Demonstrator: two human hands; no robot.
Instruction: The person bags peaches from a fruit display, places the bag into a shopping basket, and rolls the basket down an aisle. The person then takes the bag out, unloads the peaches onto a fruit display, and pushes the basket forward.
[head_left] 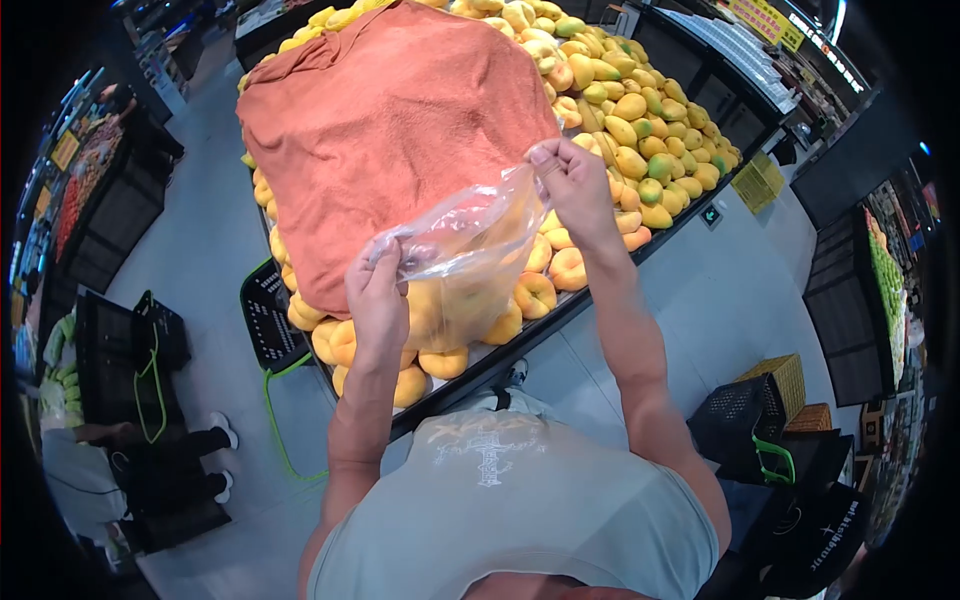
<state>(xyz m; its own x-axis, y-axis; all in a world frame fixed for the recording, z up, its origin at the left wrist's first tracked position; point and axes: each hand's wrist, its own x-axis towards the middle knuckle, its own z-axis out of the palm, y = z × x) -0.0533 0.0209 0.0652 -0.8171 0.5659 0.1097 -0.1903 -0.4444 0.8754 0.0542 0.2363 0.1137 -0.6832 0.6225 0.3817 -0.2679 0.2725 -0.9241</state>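
Observation:
A clear plastic bag hangs between my two hands, its mouth spread wide and turned up toward me. My left hand is closed on the bag's left edge. The bag's right edge is pinched in my right hand, which is higher up. Behind and under the bag lie yellow-orange flat peaches along the stand's near edge. An orange-red cloth covers much of the fruit just beyond my hands. Whether anything is inside the bag is hard to tell.
Mangoes are heaped at the right of the stand. A black basket with a green handle is at the stand's left side. Another person stands at the lower left. More baskets are at the lower right.

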